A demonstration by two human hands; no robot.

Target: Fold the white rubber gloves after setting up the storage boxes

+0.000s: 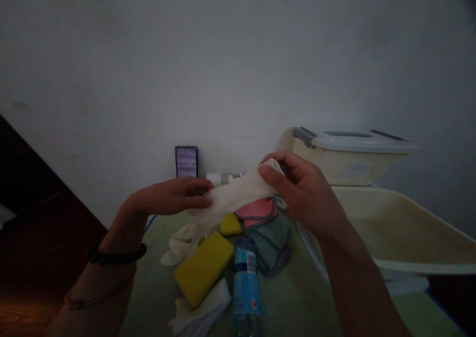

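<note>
A thin white rubber glove [241, 191] is stretched between my two hands above the table. My left hand [178, 196] pinches its left part between thumb and fingers. The right end is gripped by my right hand [297, 188], with the thumb in front and the fingers behind. Beneath the glove lies a crumpled white piece [182, 243], partly overlapped by it. Close below are a yellow sponge [204, 267], a smaller yellow piece [230, 225], a pink cloth [258, 212] and a grey-green cloth [271, 243].
A clear bottle with a blue label [246, 285] lies in front, beside a white cloth [204, 309]. A phone [186, 162] leans on the wall. On the right are a cream basin [405, 267] and a lidded storage bin [349, 163]. A green cover [293, 302] spreads over the table.
</note>
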